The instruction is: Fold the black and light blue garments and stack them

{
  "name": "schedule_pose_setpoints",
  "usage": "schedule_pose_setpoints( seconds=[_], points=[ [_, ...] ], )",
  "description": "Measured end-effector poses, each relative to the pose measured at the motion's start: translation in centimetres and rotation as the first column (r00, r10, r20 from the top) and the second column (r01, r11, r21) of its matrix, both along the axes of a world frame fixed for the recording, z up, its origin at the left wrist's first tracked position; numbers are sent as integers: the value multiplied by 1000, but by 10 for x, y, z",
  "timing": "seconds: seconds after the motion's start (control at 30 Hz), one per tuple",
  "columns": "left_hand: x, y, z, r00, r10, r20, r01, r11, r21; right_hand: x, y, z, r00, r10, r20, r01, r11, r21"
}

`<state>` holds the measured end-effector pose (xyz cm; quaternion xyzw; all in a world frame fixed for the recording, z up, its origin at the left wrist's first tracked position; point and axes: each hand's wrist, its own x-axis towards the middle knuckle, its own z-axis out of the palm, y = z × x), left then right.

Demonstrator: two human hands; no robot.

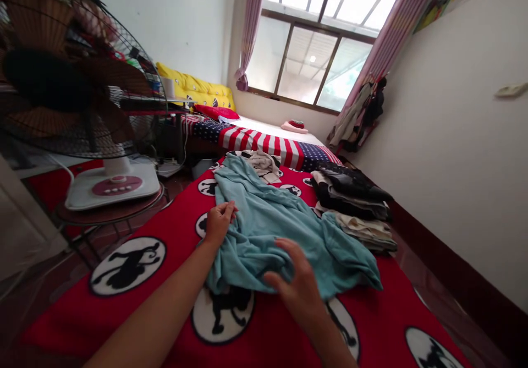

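A teal long-sleeved top (276,219) lies spread and wrinkled on the red bedspread (173,285) with its round black-and-white animal prints. One sleeve stretches toward the lower right, another part toward the far end of the bed. At the top's left edge, my left hand (218,222) is closed, its fingertips pinching the cloth. My right hand (299,280) hovers over the near edge of the top, thumb and fingers spread apart in a curve, holding nothing.
Folded clothes (355,197) are stacked at the right. A crumpled pale garment (264,164) lies beyond the top. A fan (119,184) stands on a round stool at the left. Behind is another bed with a stars-and-stripes cover (264,141), below the window.
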<state>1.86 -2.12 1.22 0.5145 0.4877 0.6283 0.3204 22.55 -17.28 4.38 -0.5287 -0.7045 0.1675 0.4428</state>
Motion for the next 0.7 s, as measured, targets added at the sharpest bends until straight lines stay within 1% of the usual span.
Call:
schedule_pose_setpoints(
  seconds=[0.03,0.07,0.13,0.2,0.27,0.3,0.37,0.4,0.43,0.47,0.5,0.53,0.57,0.6,0.63,0.7],
  points=[
    [-3,1,-1,1000,11,21,-11,1000,-4,-25,3,-3,990,103,101,-97,993,-61],
    [-6,3,-2,999,32,43,-32,999,-7,-45,6,-8,967,163,194,-145,984,-108],
    [-14,5,-4,992,90,84,-89,996,-12,-74,14,-19,919,194,342,-159,979,-126],
    [-23,7,-6,986,152,74,-151,988,-19,-86,21,-23,897,170,407,-146,985,-89],
    [-32,9,-7,980,198,11,-197,980,-26,-82,26,-18,913,181,365,-168,983,-68],
    [-35,9,-8,977,211,-29,-212,977,-29,-74,26,-13,925,219,312,-204,976,-83],
    [-41,10,-9,970,218,-104,-223,974,-31,-49,21,-1,930,323,174,-300,943,-144],
    [-42,10,-10,967,211,-140,-217,976,-31,-33,18,2,929,354,106,-333,926,-176],
    [-42,10,-11,964,192,-184,-201,979,-29,-14,14,4,934,355,50,-338,919,-203],
    [-40,10,-11,959,161,-234,-172,985,-27,5,10,3,950,311,-1,-304,927,-221],
    [-38,8,-12,951,120,-284,-133,991,-25,24,7,-1,970,237,-61,-245,941,-234],
    [-34,7,-12,941,74,-330,-87,996,-25,42,3,-8,979,152,-137,-182,951,-250],
    [-31,5,-12,931,26,-365,-39,999,-29,58,1,-16,972,56,-228,-119,955,-273],
    [-27,3,-12,914,-21,-406,8,999,-35,70,-2,-25,944,-45,-327,-54,956,-287],
    [-25,1,-12,886,-64,-459,52,998,-39,79,-4,-34,895,-139,-424,5,954,-301],
    [-23,-3,-11,794,-135,-593,141,989,-37,86,-6,-49,766,-282,-577,114,944,-311]
  ],
)
